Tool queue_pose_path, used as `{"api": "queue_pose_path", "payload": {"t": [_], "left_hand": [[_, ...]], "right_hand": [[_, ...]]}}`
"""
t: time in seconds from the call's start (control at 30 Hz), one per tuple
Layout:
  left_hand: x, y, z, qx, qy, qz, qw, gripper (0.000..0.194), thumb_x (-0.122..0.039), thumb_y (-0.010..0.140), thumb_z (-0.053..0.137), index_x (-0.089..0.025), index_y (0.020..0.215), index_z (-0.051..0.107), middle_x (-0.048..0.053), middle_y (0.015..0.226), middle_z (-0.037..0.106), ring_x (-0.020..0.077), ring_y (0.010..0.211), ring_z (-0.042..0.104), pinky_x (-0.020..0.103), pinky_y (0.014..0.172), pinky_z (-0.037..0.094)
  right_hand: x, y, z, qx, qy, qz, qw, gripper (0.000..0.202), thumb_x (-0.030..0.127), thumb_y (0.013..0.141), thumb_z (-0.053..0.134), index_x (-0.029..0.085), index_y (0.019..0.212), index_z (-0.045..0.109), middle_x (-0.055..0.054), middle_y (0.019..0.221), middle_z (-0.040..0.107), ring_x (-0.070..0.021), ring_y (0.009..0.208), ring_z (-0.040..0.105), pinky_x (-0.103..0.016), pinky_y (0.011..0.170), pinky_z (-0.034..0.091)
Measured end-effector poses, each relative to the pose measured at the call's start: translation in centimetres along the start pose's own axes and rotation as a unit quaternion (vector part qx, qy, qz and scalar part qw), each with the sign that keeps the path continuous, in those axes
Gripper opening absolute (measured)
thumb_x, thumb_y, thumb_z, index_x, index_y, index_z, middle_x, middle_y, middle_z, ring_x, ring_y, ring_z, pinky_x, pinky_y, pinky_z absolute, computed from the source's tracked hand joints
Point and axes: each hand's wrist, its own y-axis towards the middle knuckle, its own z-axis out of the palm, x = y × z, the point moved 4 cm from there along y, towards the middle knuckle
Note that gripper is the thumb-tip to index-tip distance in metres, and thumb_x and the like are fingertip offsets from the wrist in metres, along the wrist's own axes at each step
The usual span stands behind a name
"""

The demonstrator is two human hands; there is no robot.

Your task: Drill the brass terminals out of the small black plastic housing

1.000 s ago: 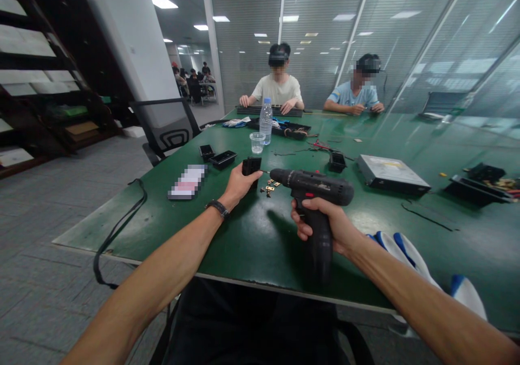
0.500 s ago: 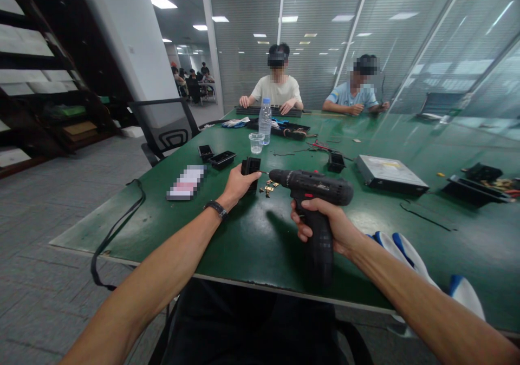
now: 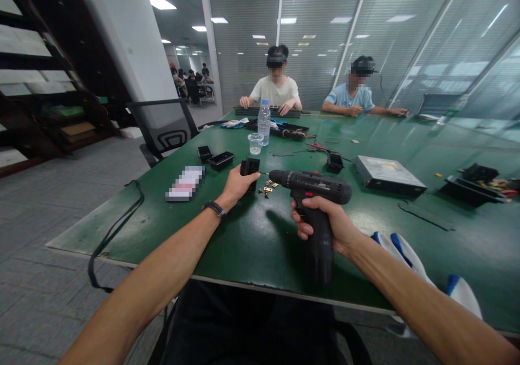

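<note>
My left hand [image 3: 236, 185] is closed around a black plastic box [image 3: 251, 167] standing on the green table [image 3: 227, 246]. Its thumb lies along the box's near right side. In my right hand [image 3: 325, 219] is a black cordless drill [image 3: 320, 186], held by the grip with its nose pointing left. The drill's thin bit [image 3: 263, 173] reaches to the box beside my left thumb; whether the tip touches is too small to tell. Small brass pieces [image 3: 268, 189] and screws lie on the table between the box and the drill.
Two black boxes [image 3: 221, 160] and a phone [image 3: 184, 183] lie left. A plastic cup [image 3: 255, 144] and bottle [image 3: 264, 124] stand beyond. Rightward are a metal drive [image 3: 389, 174], a black tray [image 3: 471, 190] and gloves [image 3: 410, 256]. Two people sit across the table.
My hands, the box and the drill keep nearly the same positions. The person in blue at the back right has stretched an arm out to the right. The view has shifted slightly.
</note>
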Motion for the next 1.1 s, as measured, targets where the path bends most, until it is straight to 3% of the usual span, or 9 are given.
{"api": "queue_pose_path", "payload": {"t": [0.73,1.1], "left_hand": [[0.13,0.05,0.07,-0.003,-0.009,-0.004,1.0,0.039,-0.038,0.063,0.078,-0.015,0.091,0.067,0.004,0.083,0.067,0.0163,0.072,0.058,0.03,0.071,0.047],[0.04,0.1,0.01,0.004,0.012,0.003,1.0,0.039,-0.04,0.065,0.077,-0.014,0.092,0.067,0.005,0.084,0.067,0.0164,0.072,0.059,0.03,0.071,0.049]], "right_hand": [[-0.19,-0.04,0.25,-0.003,-0.028,-0.009,1.0,0.018,0.028,0.08,0.06,0.014,0.09,0.062,-0.003,0.071,0.061,-0.0114,0.046,0.047,-0.029,0.049,0.045],[-0.32,0.07,0.08,0.006,-0.018,-0.005,1.0,0.016,0.026,0.084,0.054,0.013,0.091,0.062,-0.004,0.073,0.06,-0.0107,0.047,0.048,-0.029,0.051,0.046]]}}
